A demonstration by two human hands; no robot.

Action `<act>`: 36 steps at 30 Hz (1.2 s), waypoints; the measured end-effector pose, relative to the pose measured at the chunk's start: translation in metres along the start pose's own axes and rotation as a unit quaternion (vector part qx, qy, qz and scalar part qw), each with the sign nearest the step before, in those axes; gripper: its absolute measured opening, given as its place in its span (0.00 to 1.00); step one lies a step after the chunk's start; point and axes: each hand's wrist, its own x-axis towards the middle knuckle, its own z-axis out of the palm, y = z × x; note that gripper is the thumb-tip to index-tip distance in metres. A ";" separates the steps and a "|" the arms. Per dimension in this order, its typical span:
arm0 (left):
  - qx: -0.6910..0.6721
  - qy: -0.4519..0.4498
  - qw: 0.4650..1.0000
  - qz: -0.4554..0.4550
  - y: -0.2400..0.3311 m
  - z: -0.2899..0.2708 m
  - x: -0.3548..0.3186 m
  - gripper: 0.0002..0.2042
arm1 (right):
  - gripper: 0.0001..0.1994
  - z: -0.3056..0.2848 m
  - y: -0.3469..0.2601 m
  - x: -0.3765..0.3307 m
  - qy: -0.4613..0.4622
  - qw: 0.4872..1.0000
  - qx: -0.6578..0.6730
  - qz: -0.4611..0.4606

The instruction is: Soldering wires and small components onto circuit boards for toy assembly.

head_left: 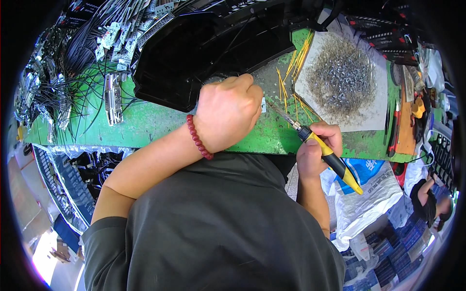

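Note:
My left hand (228, 110), with a red bead bracelet (198, 137) at the wrist, is closed over a small white part (263, 105) and a thin black wire on the green bench (160, 123). My right hand (318, 148) grips a soldering iron (326, 153) with a yellow and black handle. Its metal tip points up-left, just short of the white part by my left fingers. What the left fingers pinch is mostly hidden under the hand.
A large black plastic tray (194, 53) lies behind my left hand. A white sheet with a pile of small metal pieces (342, 77) and yellow wires (297, 58) sits at right. Black cables and white connectors (111, 39) crowd the left. Tools (393, 128) and a white sack (369, 194) lie at right.

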 end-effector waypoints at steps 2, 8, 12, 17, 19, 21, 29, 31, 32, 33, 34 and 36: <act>0.002 0.002 1.000 -0.003 0.000 0.001 0.000 0.07 | 0.13 0.000 0.000 0.000 -0.006 1.000 -0.004 -0.005; -0.003 0.004 1.000 0.000 0.000 0.000 -0.001 0.07 | 0.11 0.001 -0.001 0.000 0.000 1.000 -0.007 -0.005; -0.005 0.005 1.000 -0.002 0.000 -0.001 -0.002 0.07 | 0.11 0.002 -0.003 0.000 -0.005 1.000 -0.014 0.011; -0.006 0.003 1.000 -0.003 0.000 -0.001 -0.001 0.07 | 0.11 0.001 -0.003 0.001 -0.009 1.000 -0.011 0.007; -0.002 0.008 1.000 0.001 0.001 0.000 -0.001 0.07 | 0.11 0.000 -0.003 0.000 -0.011 1.000 -0.015 0.007; 0.000 0.013 1.000 0.004 0.000 0.002 -0.001 0.07 | 0.11 0.000 0.000 0.002 -0.016 1.000 0.000 -0.004; 0.015 0.018 1.000 0.019 0.000 0.003 -0.004 0.08 | 0.10 -0.001 0.002 0.001 -0.034 0.999 0.019 -0.013; 0.013 0.017 1.000 0.017 0.000 0.003 -0.004 0.08 | 0.09 -0.001 0.003 0.001 -0.038 0.999 0.006 -0.014; 0.010 0.015 1.000 0.014 0.001 0.002 -0.004 0.08 | 0.09 -0.001 0.002 0.001 -0.038 0.999 0.007 -0.016; 0.011 0.016 1.000 0.015 0.001 0.002 -0.004 0.08 | 0.09 -0.001 0.001 0.001 -0.044 0.999 -0.007 -0.012; 0.007 0.023 1.000 0.015 0.000 0.003 -0.004 0.08 | 0.09 -0.002 0.001 0.001 -0.048 0.999 -0.022 -0.009; 0.002 0.030 0.999 0.016 0.000 0.004 -0.004 0.08 | 0.08 -0.002 0.002 0.002 -0.052 0.998 -0.039 -0.018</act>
